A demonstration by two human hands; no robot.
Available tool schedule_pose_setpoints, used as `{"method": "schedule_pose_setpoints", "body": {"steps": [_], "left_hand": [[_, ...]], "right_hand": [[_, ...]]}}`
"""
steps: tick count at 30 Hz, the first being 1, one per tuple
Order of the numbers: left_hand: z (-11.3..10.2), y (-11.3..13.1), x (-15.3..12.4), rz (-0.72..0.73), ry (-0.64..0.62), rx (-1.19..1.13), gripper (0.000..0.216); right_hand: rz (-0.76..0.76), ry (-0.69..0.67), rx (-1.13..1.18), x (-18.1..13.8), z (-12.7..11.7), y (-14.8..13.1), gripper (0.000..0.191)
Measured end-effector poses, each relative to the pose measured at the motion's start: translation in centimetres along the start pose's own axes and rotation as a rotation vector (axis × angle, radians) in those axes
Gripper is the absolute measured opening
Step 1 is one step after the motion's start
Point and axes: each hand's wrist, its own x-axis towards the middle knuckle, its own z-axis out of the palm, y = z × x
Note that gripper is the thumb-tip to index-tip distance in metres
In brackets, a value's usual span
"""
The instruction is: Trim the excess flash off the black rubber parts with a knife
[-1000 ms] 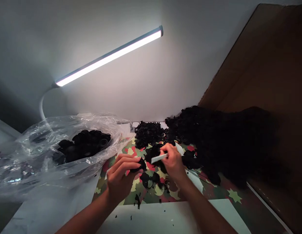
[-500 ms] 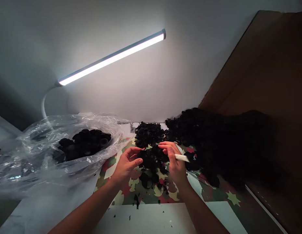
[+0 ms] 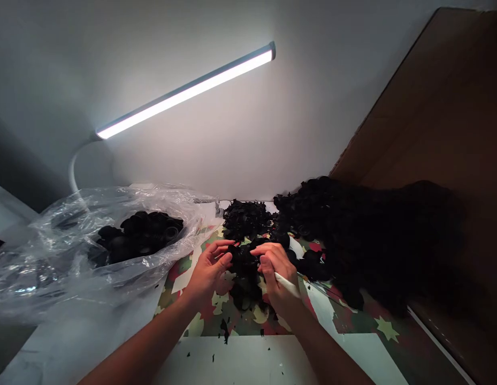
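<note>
My left hand has its fingers curled against the left side of a small heap of black pieces on a camouflage-patterned mat. My right hand presses on the heap's right side, and its fingers are closed round a thin white tool that points down and to the right. The two hands bracket the heap between them. Whether the left fingers pinch a piece is hidden by the dark heap.
A clear plastic bag holding black round parts lies at the left. A large mound of black pieces spreads at the right, a smaller one behind. A lit tube lamp hangs above. Brown cardboard leans at right.
My left hand has let go of a black piece and moved up to the heap. My right hand has turned the white tool from pointing left to pointing down-right and drawn closer.
</note>
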Motion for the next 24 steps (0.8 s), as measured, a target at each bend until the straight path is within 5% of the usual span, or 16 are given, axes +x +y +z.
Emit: {"method": "schedule_pose_setpoints", "body": {"steps": [7,10,14,19,24], "left_hand": [[0.0,0.1,-0.4,0.145,-0.067,0.247,0.04],[0.2,0.6,-0.8,0.221,-0.096,0.407,0.033],[0.1,0.9,-0.9,0.384,-0.119,0.654,0.049],[0.2,0.4,-1.6,0.439,-0.082,0.728,0.047],[0.6,1.5,-2.7,0.341,-0.151,0.471,0.034]], "right_hand": [[0.144,-0.273,-0.046,0.0,0.9,0.9,0.013],[0.121,-0.375,-0.051,0.3,0.3,0.9,0.022],[0.095,-0.457,-0.075,0.6,-0.3,0.7,0.024],[0.096,-0.31,-0.198,0.5,0.6,1.6,0.022],[0.211,-0.089,-0.261,1.4,-1.0,4.1,0.019]]}}
